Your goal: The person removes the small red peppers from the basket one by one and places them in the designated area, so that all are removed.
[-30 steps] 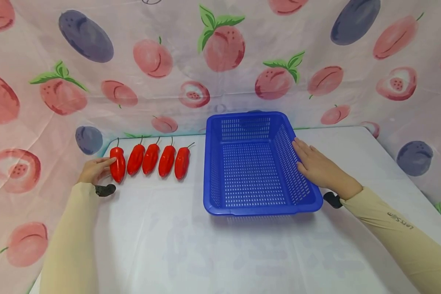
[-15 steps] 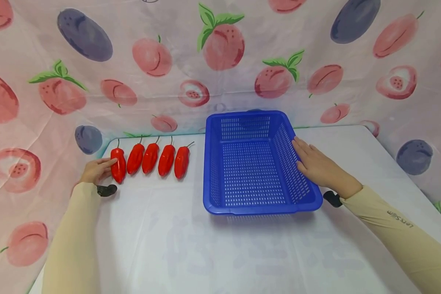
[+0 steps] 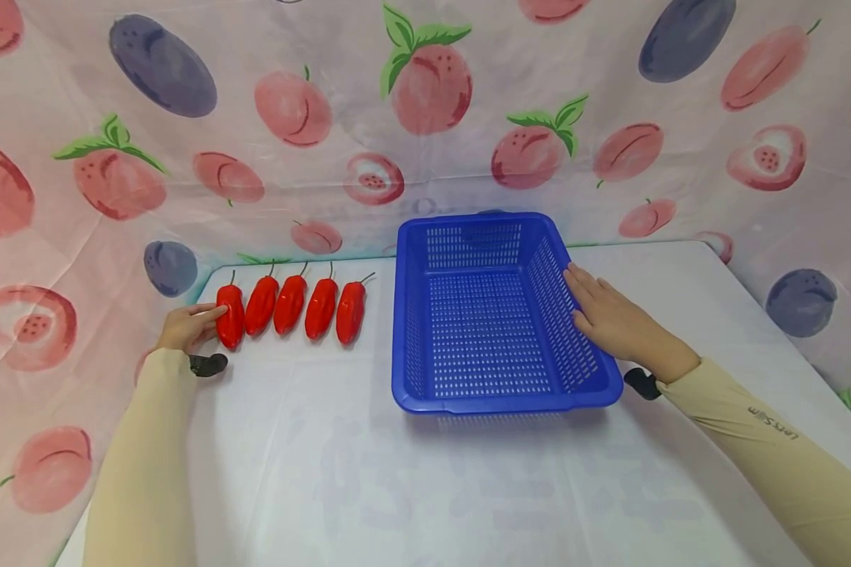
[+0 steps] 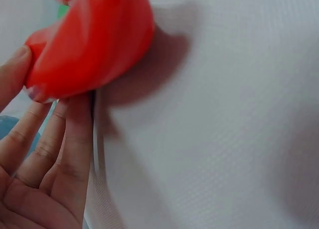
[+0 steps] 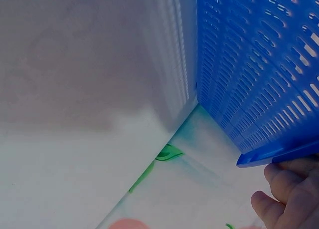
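Note:
My left hand (image 3: 182, 327) pinches the leftmost red chili pepper (image 3: 231, 318) between thumb and fingers, at the left end of a row of several peppers. In the left wrist view the glossy pepper (image 4: 94, 44) sits against the thumb and fingertips, with its shadow on the white cloth beside it. At the right, my right hand (image 3: 618, 321) lies with straight fingers on the right rim of a blue plastic basket (image 3: 507, 405). Seen from the right wrist, the basket's slotted wall (image 5: 254, 74) rises beside the fingers (image 5: 294, 186). The basket's inside shows only its perforated floor.
The other red peppers (image 3: 291, 305) lie side by side, stems pointing back. A white cloth covers the table (image 3: 369, 472). A fruit-printed curtain (image 3: 255, 189) hangs directly behind the table and around its sides. Black straps with small cameras (image 3: 209, 365) sit at both wrists.
The left hand and its pepper have shifted slightly to the right, toward the neighbouring pepper. The right hand and the basket have stayed in place.

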`<act>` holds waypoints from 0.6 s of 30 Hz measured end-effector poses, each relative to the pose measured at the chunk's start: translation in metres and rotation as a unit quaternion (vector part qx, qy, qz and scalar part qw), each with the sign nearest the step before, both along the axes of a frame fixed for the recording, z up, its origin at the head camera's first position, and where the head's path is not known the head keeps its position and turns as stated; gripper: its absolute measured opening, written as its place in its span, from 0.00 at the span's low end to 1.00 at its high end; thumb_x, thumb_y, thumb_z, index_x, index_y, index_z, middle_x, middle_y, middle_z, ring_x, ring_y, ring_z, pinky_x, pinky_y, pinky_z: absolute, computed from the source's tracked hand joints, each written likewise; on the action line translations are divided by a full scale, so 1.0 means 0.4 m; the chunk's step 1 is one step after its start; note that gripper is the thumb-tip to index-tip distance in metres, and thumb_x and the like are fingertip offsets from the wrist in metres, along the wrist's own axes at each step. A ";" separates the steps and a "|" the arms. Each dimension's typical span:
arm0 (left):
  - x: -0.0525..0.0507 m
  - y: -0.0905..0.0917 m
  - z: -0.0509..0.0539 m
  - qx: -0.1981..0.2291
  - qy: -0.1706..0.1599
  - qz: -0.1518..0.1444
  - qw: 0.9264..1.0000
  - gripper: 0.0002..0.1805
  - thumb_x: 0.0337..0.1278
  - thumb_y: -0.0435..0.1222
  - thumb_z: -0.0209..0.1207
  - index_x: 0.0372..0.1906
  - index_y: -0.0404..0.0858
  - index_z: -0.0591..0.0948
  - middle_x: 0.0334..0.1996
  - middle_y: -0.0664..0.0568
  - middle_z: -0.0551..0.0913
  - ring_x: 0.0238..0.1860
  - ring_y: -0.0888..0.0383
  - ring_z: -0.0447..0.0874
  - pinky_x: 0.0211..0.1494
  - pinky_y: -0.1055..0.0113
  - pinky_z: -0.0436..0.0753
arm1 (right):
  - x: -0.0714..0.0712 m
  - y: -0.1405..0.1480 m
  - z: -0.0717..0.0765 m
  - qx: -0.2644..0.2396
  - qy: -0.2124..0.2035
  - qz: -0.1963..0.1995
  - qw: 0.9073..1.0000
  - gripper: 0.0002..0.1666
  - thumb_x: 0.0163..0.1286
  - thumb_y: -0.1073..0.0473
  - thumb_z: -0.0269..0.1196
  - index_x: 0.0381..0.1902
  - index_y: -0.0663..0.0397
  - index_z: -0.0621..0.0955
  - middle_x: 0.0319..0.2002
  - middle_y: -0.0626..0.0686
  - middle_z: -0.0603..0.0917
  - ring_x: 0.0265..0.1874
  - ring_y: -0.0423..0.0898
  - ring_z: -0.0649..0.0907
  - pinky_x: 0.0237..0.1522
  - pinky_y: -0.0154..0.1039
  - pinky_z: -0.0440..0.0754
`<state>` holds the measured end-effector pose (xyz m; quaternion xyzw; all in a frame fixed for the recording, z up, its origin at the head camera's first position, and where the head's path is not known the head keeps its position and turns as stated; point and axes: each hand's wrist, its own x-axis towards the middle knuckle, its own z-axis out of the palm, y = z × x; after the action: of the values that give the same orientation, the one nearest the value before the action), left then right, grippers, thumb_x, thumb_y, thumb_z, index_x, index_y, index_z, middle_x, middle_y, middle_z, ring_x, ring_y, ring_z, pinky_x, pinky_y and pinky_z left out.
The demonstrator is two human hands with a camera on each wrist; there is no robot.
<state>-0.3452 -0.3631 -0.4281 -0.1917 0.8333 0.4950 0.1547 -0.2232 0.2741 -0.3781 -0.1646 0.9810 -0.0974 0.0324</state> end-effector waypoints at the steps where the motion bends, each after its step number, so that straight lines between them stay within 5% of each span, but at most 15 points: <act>1: 0.000 0.000 0.000 0.000 0.001 0.001 1.000 0.47 0.55 0.59 0.54 0.72 0.36 0.55 0.67 0.40 0.60 0.49 0.60 0.71 0.70 0.58 0.66 | 0.000 0.000 0.000 0.001 0.000 0.000 1.000 0.37 0.74 0.57 0.42 0.72 0.70 0.45 0.74 0.67 0.45 0.73 0.62 0.48 0.72 0.61 0.47; 13: -0.001 0.008 0.001 -0.026 0.020 0.007 0.999 0.44 0.58 0.59 0.52 0.70 0.35 0.59 0.71 0.37 0.57 0.55 0.54 0.70 0.70 0.57 0.65 | 0.002 -0.002 0.004 -0.003 -0.002 -0.002 1.000 0.37 0.74 0.57 0.42 0.72 0.70 0.45 0.74 0.67 0.45 0.73 0.62 0.48 0.72 0.61 0.47; 18: -0.004 0.005 -0.003 -0.031 0.027 0.004 0.999 0.42 0.58 0.58 0.52 0.69 0.35 0.61 0.70 0.37 0.59 0.39 0.69 0.75 0.66 0.65 0.70 | 0.002 -0.003 0.005 -0.006 -0.002 -0.001 1.000 0.36 0.73 0.57 0.41 0.72 0.70 0.45 0.73 0.67 0.45 0.73 0.63 0.48 0.72 0.61 0.47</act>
<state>-0.3468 -0.3611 -0.4291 -0.1864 0.8512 0.4748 0.1236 -0.2224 0.2728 -0.3759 -0.1633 0.9805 -0.1037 0.0331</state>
